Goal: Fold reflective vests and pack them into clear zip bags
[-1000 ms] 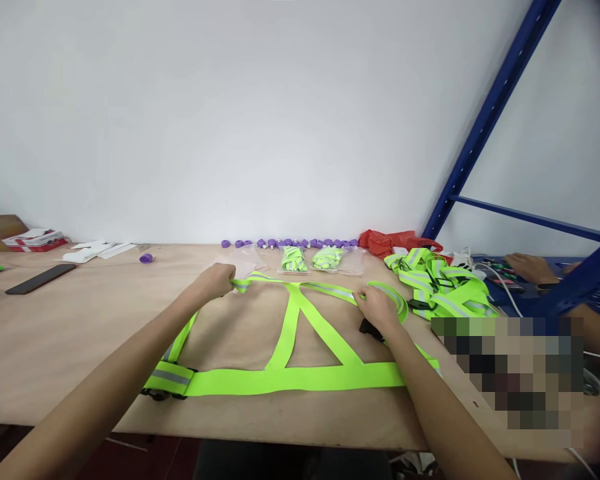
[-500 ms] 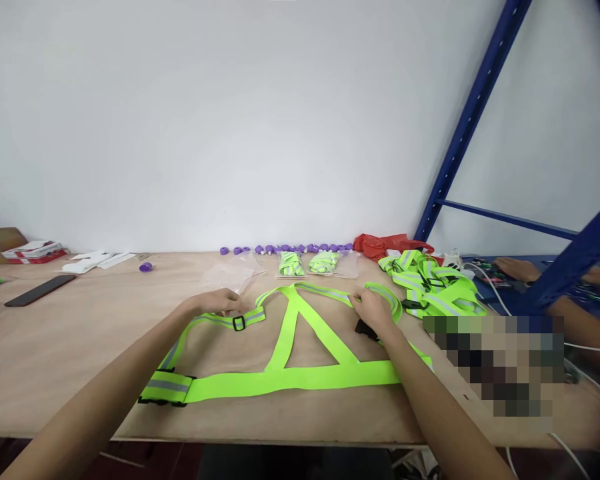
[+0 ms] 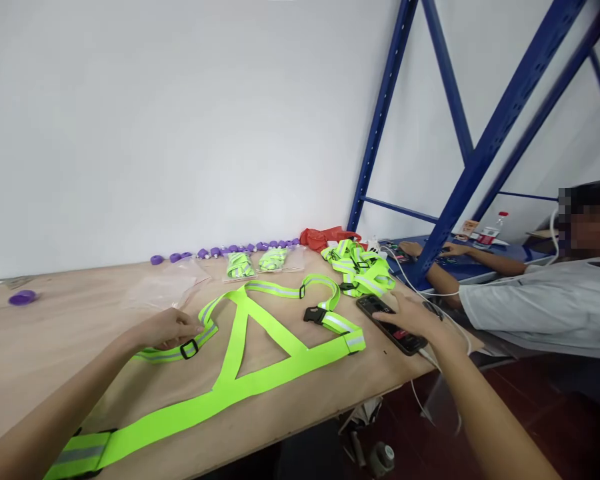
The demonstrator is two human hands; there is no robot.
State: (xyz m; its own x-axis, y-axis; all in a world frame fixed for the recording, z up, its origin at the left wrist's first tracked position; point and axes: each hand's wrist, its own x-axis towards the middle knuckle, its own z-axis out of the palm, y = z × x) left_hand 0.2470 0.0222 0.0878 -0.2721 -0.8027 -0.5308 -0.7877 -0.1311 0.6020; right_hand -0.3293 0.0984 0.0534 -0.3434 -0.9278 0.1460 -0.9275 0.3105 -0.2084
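Observation:
A neon yellow-green reflective vest [image 3: 275, 373] made of straps lies spread on the table, with black slider buckles and a black clip buckle [image 3: 315, 315]. My left hand [image 3: 163, 330] is closed on its left shoulder strap, beside a slider. My right hand [image 3: 413, 315] is open, thumb and fingers apart, at a black smartphone [image 3: 399, 333] to the right of the vest. The phone lies on the table with its screen lit and a white cable at its lower end.
A pile of reflective straps [image 3: 363, 270], a red plastic bag [image 3: 327, 237], bagged straps [image 3: 240, 265] and purple items [image 3: 215, 253] line the back. A clear bag [image 3: 163, 287] lies nearby. Blue rack posts [image 3: 383, 113] stand right. Another person [image 3: 535, 300] sits beyond them.
My right hand has left the vest's right strap and moved right to the phone. The view has turned right, bringing the other person into sight. My left hand stays at the left strap.

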